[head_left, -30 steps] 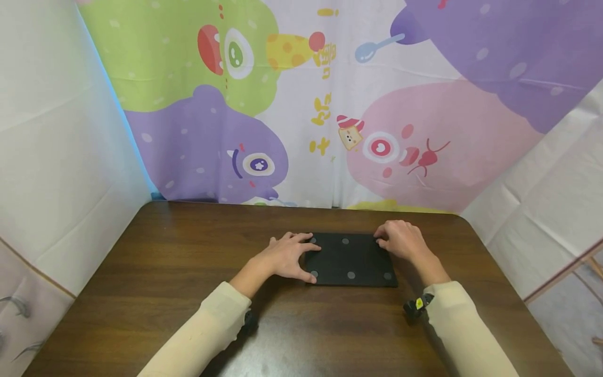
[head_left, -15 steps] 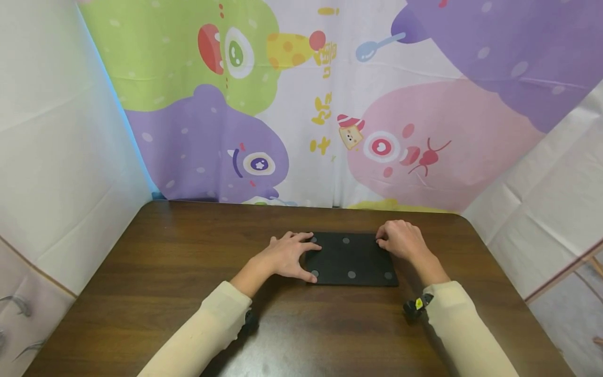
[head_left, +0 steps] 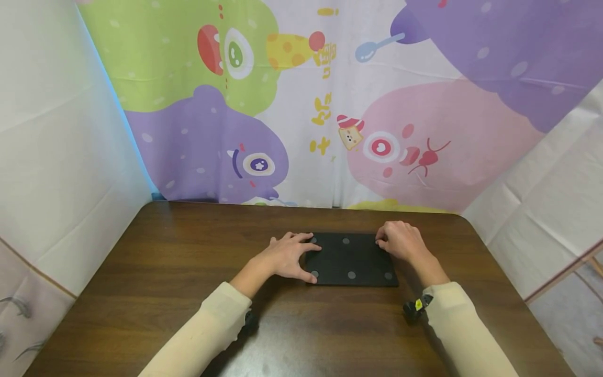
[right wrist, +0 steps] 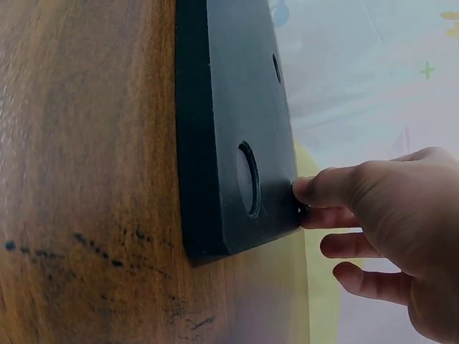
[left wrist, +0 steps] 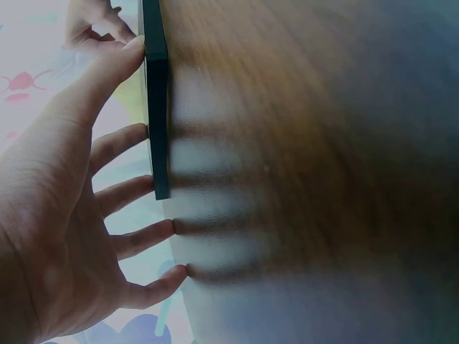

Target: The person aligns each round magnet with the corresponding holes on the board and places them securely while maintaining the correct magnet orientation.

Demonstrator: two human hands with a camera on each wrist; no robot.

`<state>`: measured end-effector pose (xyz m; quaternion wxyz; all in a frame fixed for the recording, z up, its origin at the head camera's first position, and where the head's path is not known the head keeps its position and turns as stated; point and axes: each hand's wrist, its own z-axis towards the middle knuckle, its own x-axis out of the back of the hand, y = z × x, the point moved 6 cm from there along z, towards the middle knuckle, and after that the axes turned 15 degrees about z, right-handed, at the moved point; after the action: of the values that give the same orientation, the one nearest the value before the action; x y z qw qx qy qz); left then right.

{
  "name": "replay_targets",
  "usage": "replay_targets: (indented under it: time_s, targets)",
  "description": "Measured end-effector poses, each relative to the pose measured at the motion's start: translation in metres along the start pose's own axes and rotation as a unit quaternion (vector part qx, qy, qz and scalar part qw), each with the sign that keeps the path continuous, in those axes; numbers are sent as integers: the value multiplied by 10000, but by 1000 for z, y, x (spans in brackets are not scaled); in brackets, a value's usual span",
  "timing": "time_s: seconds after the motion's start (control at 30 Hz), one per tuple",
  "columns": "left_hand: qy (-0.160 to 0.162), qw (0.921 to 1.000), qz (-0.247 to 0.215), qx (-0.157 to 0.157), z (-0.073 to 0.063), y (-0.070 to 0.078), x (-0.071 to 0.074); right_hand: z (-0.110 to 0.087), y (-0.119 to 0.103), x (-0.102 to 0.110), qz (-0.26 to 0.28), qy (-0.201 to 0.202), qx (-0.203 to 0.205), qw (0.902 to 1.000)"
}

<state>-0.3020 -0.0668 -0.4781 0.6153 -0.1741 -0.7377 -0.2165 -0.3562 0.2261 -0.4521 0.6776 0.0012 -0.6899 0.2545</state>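
A flat black rectangular board [head_left: 355, 262] lies on the table, with round grey recesses along its two long sides. My left hand [head_left: 285, 256] is spread over its left end. The thumb touches the near left corner, and fingertips rest at the far left; in the left wrist view, two outer fingertips reach the table beyond the board [left wrist: 157, 107]. At the far right corner, my right hand [head_left: 402, 240] has its thumb and forefinger together. A small dark piece [right wrist: 303, 208] shows between those fingertips in the right wrist view, mostly hidden. The recess at that corner is covered by the hand.
A brown wooden table [head_left: 188, 251] carries the board. Behind it hangs a cloth [head_left: 301, 178] printed with cartoon creatures, and white cloth [head_left: 56, 131] hangs at the sides. Dark marks [right wrist: 97, 247] spot the tabletop near the board.
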Motion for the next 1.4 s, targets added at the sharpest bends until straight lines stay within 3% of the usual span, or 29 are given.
replay_targets:
  time_s: [0.37,1.4]
  targets:
    - [-3,10000,7,-3,-1,1,1,0,1,-3,38,77,158,9998]
    - [-125,9999,-15,-68,-3,1,0,-5,4,-5,192,76,42,9998]
